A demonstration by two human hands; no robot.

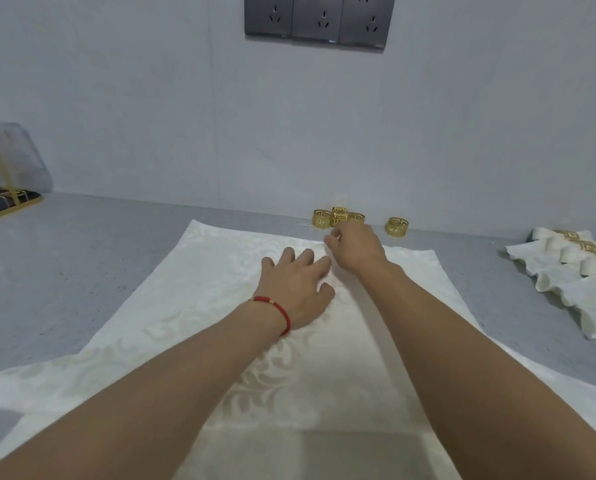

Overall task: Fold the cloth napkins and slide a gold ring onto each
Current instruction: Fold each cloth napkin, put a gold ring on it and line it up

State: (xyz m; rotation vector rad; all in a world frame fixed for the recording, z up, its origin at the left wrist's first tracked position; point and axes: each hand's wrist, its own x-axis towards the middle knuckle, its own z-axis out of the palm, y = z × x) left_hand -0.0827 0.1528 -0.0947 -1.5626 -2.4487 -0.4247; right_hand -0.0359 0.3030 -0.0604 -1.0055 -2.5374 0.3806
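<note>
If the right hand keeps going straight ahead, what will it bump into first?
Most likely the cluster of gold rings just beyond the right hand, whose fingertips sit at the napkin's far edge. Depth is hard to judge.

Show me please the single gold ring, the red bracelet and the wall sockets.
single gold ring (396, 226): head view, on its front band.
red bracelet (282, 311): head view, on the cord over the left wrist.
wall sockets (319, 20): head view, on the middle panel.
</note>
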